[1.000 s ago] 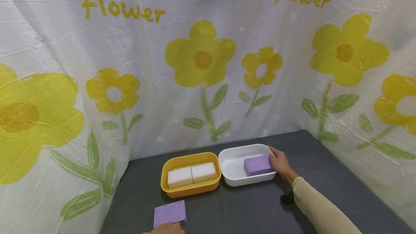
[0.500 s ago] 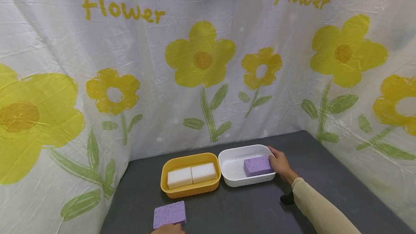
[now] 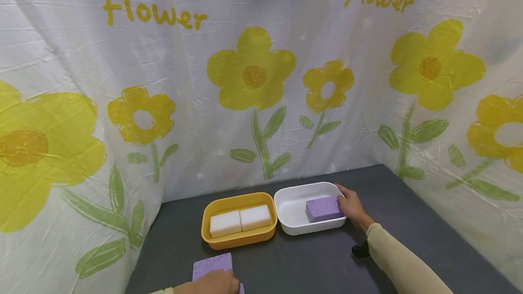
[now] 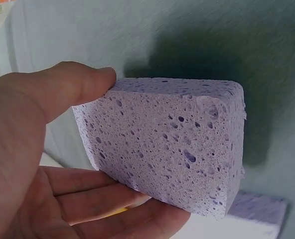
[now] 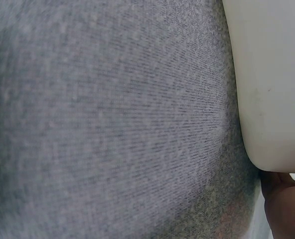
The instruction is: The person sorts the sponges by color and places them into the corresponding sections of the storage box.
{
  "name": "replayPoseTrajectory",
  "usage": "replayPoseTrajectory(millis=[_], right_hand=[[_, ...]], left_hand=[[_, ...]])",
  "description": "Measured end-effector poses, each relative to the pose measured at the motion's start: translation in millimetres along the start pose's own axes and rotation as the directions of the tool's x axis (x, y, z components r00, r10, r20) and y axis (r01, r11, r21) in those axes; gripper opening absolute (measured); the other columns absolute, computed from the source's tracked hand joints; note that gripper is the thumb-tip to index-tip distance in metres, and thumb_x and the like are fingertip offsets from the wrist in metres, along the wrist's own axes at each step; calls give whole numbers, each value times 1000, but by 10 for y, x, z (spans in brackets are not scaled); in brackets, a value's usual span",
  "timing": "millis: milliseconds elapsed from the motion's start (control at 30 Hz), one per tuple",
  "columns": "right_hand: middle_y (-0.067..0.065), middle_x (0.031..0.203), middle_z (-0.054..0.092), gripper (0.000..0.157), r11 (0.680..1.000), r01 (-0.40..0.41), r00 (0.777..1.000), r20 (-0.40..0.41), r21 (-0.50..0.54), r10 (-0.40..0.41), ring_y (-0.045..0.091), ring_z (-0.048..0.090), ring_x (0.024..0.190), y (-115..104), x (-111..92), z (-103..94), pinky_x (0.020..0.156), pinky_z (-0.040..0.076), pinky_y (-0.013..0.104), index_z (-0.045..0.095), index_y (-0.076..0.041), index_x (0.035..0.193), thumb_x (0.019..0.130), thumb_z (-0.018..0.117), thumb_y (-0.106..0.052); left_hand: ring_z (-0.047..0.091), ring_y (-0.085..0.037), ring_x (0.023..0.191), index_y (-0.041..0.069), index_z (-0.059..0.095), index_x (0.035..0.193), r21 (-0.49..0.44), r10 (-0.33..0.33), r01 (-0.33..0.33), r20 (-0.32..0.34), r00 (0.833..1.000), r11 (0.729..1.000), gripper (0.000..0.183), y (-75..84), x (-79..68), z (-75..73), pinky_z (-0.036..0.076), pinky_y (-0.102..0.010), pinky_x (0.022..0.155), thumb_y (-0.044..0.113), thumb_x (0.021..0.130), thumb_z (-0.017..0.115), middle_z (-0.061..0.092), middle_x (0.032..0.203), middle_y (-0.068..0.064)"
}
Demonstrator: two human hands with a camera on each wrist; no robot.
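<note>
My left hand (image 3: 216, 281) pinches a purple sponge (image 4: 157, 144) between thumb and fingers, close to the near edge of the head view. Most of that sponge is hidden there behind the hand. A second purple sponge (image 3: 212, 264) lies on the table just past it. My right hand (image 3: 352, 205) grips the right end of a white tray (image 3: 290, 223), thumb over the rim and fingers round the outside. Inside this tray, at its right side, rests another purple sponge (image 3: 323, 208). The tray's outer wall (image 5: 277, 89) fills the right of the right wrist view.
Left of the white tray, end to end with it, stands a yellow tray (image 3: 241, 242) holding two white sponge blocks (image 3: 226, 224). A flower-printed curtain (image 3: 184, 103) hangs behind and at both sides of the dark grey table (image 3: 302, 262). Something black (image 3: 360, 250) shows by the right cuff.
My left hand has come further up into the head view, over the near sponge, with a bit of another purple sponge showing beside it. The right hand and both trays stay put.
</note>
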State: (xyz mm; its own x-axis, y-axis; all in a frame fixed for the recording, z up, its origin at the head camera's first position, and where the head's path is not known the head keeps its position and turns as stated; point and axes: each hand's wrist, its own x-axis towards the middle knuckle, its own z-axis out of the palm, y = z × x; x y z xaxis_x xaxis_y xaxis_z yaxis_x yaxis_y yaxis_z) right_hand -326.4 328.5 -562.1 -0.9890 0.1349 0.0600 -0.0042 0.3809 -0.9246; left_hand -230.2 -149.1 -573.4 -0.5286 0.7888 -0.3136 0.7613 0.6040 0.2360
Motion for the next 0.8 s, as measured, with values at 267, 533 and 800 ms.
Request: replayPoseTrajectory(millis=[267,533,800], right_hand=[[34,168,39,59,1000,-7,1000,1,3,7,50,38,157,-12,-7,-7,126,34,64,35,11,165,107,40,2],[35,168,38,59,1000,-12,1000,5,7,12,52,38,157,-32,0,-3,126,34,65,34,12,165,107,39,2],[34,169,37,59,1000,-7,1000,4,12,6,50,37,158,-15,-12,-2,127,33,64,35,13,164,106,39,3]], left_hand=[[31,2,46,17,74,71,112,1,-3,16,1000,994,24,630,-138,-860,28,-18,41,15,93,83,49,54,12],[51,-5,59,14,75,89,268,-134,134,-18,991,954,36,814,39,-1224,48,-25,54,44,83,94,61,70,5],[54,-10,68,12,69,98,262,-130,165,-146,981,951,50,770,348,-1503,54,-30,63,45,74,99,60,81,1]])
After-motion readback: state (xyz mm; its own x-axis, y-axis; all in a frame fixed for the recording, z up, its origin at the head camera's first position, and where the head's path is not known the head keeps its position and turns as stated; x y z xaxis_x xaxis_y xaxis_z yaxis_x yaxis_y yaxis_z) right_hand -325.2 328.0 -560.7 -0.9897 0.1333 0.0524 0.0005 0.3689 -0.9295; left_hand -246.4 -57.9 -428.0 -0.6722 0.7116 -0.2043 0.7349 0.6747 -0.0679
